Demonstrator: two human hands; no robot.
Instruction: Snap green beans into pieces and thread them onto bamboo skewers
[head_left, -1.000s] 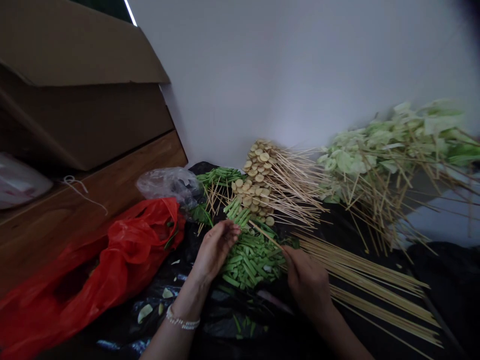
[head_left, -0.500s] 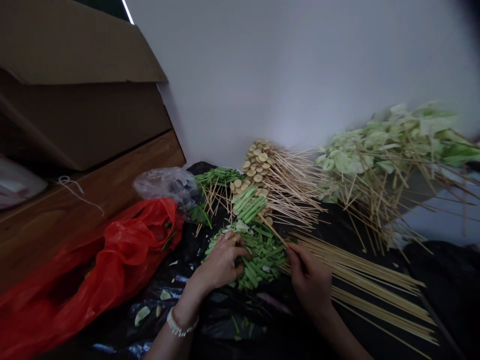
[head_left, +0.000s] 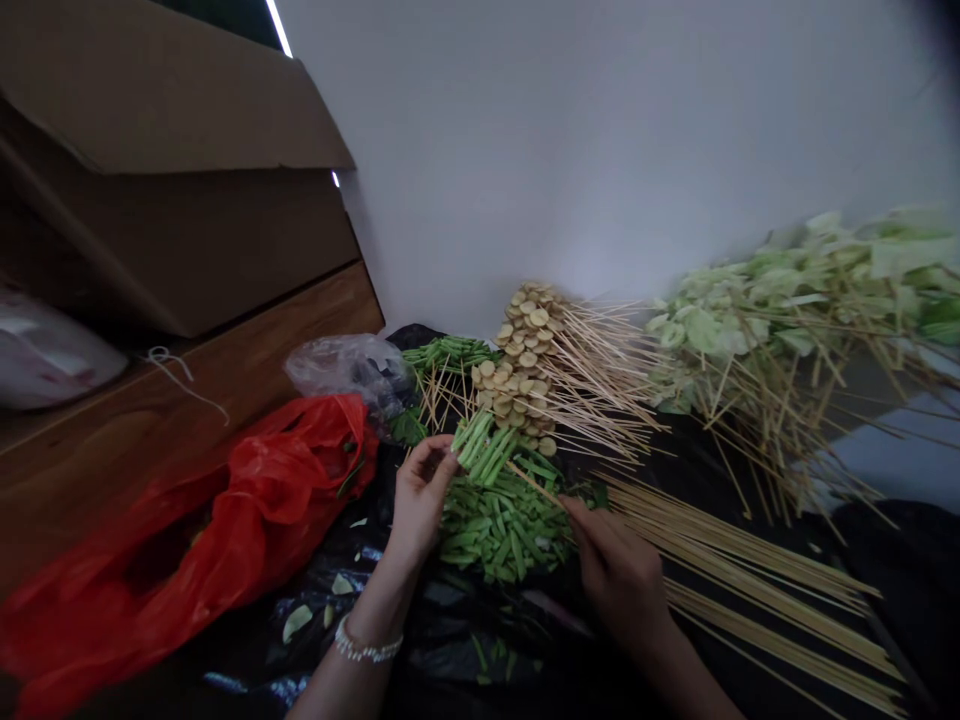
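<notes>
My right hand [head_left: 619, 560] is closed around a thin wooden skewer [head_left: 534, 482], which points up and to the left. A row of cut green vegetable pieces [head_left: 486, 450], bean-like sticks lying side by side, is threaded on its far end. At the left end of that row, my left hand [head_left: 421, 490] pinches a green piece with thumb and fingertips; the skewer's tip is hidden among the pieces. Just below lies a heap of loose cut green pieces [head_left: 499, 530], on black plastic sheeting [head_left: 442, 640]. A beaded bracelet circles my left wrist.
Bare skewers [head_left: 750, 570] fan out at right. Behind are skewered pale round slices [head_left: 529, 340], finished green skewers [head_left: 450, 352] and leafy skewers [head_left: 810, 290] against the wall. To the left lie a red plastic bag [head_left: 255, 490], a clear bag [head_left: 349, 365] and a cardboard box [head_left: 180, 230].
My left hand has risen from the loose heap to the green row on the skewer. The threaded row has come lower and nearer, and the view has shifted slightly.
</notes>
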